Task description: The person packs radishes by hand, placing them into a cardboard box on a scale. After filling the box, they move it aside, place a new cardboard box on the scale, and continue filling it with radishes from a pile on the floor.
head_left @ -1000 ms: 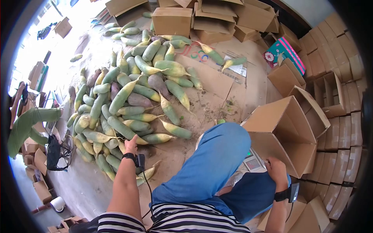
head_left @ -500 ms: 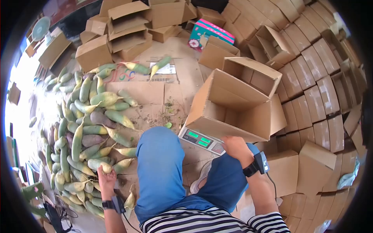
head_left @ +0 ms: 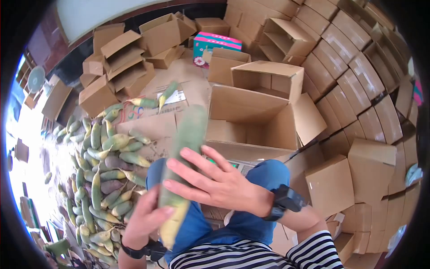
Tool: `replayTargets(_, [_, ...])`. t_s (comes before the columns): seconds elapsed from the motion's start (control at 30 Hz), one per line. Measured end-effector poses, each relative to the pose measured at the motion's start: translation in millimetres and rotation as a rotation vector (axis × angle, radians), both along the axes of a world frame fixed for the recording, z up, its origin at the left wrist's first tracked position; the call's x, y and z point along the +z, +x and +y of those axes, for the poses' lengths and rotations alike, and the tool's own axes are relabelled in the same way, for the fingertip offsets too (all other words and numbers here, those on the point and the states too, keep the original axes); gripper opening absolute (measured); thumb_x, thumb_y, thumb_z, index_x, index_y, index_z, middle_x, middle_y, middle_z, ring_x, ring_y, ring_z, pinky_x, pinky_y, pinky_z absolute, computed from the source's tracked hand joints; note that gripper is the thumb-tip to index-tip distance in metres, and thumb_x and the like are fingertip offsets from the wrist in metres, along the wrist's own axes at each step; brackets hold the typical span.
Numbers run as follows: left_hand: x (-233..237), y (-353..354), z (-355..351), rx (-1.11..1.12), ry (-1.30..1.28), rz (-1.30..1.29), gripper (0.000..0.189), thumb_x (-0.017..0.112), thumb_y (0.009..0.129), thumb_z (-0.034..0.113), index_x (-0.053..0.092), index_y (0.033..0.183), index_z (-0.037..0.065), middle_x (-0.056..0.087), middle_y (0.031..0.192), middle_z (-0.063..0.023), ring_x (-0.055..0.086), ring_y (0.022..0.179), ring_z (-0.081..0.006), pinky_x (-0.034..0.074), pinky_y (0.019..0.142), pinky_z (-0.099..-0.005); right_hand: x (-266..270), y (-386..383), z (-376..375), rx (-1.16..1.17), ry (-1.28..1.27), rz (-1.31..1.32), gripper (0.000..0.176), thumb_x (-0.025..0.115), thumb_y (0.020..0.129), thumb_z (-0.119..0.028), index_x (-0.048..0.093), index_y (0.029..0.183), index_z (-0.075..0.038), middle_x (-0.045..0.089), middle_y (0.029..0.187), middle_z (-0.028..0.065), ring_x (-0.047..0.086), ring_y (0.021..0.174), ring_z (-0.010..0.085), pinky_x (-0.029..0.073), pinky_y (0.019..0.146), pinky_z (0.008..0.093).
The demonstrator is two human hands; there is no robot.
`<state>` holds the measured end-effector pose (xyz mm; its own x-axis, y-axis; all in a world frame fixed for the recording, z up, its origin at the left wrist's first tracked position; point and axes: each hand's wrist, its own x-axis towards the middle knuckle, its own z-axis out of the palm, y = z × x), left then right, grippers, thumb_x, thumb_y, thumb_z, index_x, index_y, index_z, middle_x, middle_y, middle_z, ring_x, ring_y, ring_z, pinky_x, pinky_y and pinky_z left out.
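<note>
A long green radish (head_left: 191, 130) with a pale yellow lower end is held up at a tilt before my lap, slightly blurred. My left hand (head_left: 145, 217) is closed round its lower part, thumb across the front and the other fingers mostly hidden. My right hand (head_left: 217, 179) lies over the radish's middle, fingers stretched and spread, touching its surface. Beyond my right hand, an open cardboard box (head_left: 251, 101) rests on a digital scale, whose green display (head_left: 230, 165) is mostly covered by that hand. To the left lies a heap of green radishes (head_left: 96, 190).
Two radishes lie apart near the back, one of them a green radish (head_left: 168, 95). Open cartons (head_left: 123, 58) stand at the back left, beside a teal and pink box (head_left: 216, 47). Stacked cardboard boxes (head_left: 345, 58) line the right side. A fan (head_left: 36, 80) stands far left.
My left hand has lifted a radish from the heap and brought it over my lap. From the scale's front, my right hand has moved left onto the radish. The view has shifted.
</note>
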<state>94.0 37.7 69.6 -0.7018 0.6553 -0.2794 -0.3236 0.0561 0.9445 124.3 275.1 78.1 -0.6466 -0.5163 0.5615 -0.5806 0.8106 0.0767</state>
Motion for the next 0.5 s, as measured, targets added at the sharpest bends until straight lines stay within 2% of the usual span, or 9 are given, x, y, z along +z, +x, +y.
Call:
replayTargets(0.07, [8.3,-0.6,30.4,0.004,0.123,-0.11,0.055,0.061,0.091,0.031,0.047,0.13,-0.005,0.061,0.113,-0.0099,0.058,0.105,-0.0157,0.045,0.092,-0.0301,-8.0,-2.1,18.7,-0.054,-0.034,0.018,0.047,0.063,0.082,-0.018,0.055,0.128,-0.021,0.053,0.132,0.0066,0.05,0.125,0.0268,0.038,0.107,0.0451])
replayTargets(0.13, [-17.4,-28.4,33.3,-0.123,0.305,-0.243,0.057,0.061,0.093,0.038,0.048,0.128,-0.004,0.06,0.116,-0.0105,0.057,0.107,-0.0157,0.044,0.092,-0.0306,-20.6,-12.8,48.2,-0.141,-0.117,-0.047,0.055,0.07,0.074,-0.017,0.053,0.127,-0.017,0.055,0.127,0.0083,0.051,0.122,0.029,0.038,0.106,0.0471])
replayTargets(0.17, [-16.9,-27.8,36.9,-0.014,0.137,0.03,0.058,0.065,0.089,0.042,0.052,0.124,-0.003,0.058,0.119,-0.0129,0.056,0.11,-0.0232,0.044,0.094,-0.0352,-25.5,-20.6,69.0,-0.197,-0.166,-0.117,0.06,0.074,0.07,-0.016,0.052,0.125,-0.015,0.056,0.124,0.0095,0.052,0.12,0.0304,0.038,0.105,0.0483])
replayTargets(0.2, [-21.1,-25.8,39.3,-0.023,0.132,0.036,0.058,0.065,0.089,0.042,0.052,0.124,-0.003,0.058,0.119,-0.0129,0.056,0.11,-0.0232,0.044,0.094,-0.0352,-30.6,-27.5,87.9,-0.226,-0.32,-0.175,0.065,0.079,0.063,-0.015,0.052,0.122,-0.01,0.057,0.119,0.0115,0.053,0.115,0.0331,0.04,0.102,0.0478])
replayTargets(0.27, [-38.1,-18.2,41.8,-0.007,-0.487,1.057,0.057,0.07,0.082,0.042,0.057,0.118,0.0,0.057,0.121,-0.0149,0.053,0.113,-0.0325,0.044,0.094,-0.0398,-58.1,-41.7,129.1,-0.407,-0.397,-0.308,0.057,0.076,0.069,-0.014,0.052,0.12,-0.005,0.059,0.115,0.0162,0.054,0.11,0.0372,0.042,0.098,0.0448])
replayTargets(0.3, [-42.9,-10.8,50.8,-0.006,-0.524,1.222,0.055,0.073,0.075,0.041,0.061,0.112,0.001,0.057,0.12,-0.0157,0.049,0.116,-0.0366,0.039,0.1,-0.0464,-72.8,-48.3,148.5,-0.487,-0.396,-0.41,0.056,0.075,0.071,-0.017,0.051,0.12,-0.004,0.06,0.113,0.0184,0.055,0.109,0.0381,0.044,0.095,0.0441])
replayTargets(0.37, [-49.7,0.1,64.2,-0.094,-0.621,1.313,0.054,0.074,0.074,0.04,0.061,0.11,0.002,0.057,0.12,-0.0144,0.048,0.118,-0.0346,0.034,0.103,-0.0488,-112.7,-60.8,184.2,-0.614,-0.231,-0.637,0.063,0.078,0.068,-0.022,0.049,0.121,-0.003,0.061,0.11,0.0197,0.057,0.106,0.0368,0.047,0.089,0.0453])
replayTargets(0.43, [-66.6,0.9,65.0,-0.188,-0.752,1.418,0.05,0.075,0.07,0.037,0.064,0.107,0.004,0.058,0.12,-0.011,0.046,0.122,-0.0301,0.021,0.11,-0.056,-145.6,-67.2,205.2,-0.604,0.039,-0.854,0.052,0.077,0.068,-0.021,0.052,0.109,-0.003,0.064,0.105,0.0201,0.063,0.1,0.0356,0.052,0.084,0.045])
replayTargets(0.5, [-59.0,-3.1,63.0,-0.234,-0.726,1.432,0.05,0.075,0.07,0.037,0.064,0.106,0.006,0.058,0.119,-0.0101,0.046,0.122,-0.0296,0.021,0.11,-0.0568,-165.3,-68.4,209.7,-0.63,0.167,-1.107,0.042,0.073,0.072,-0.014,0.059,0.111,-0.004,0.067,0.108,0.0176,0.065,0.1,0.036,0.054,0.081,0.0448])
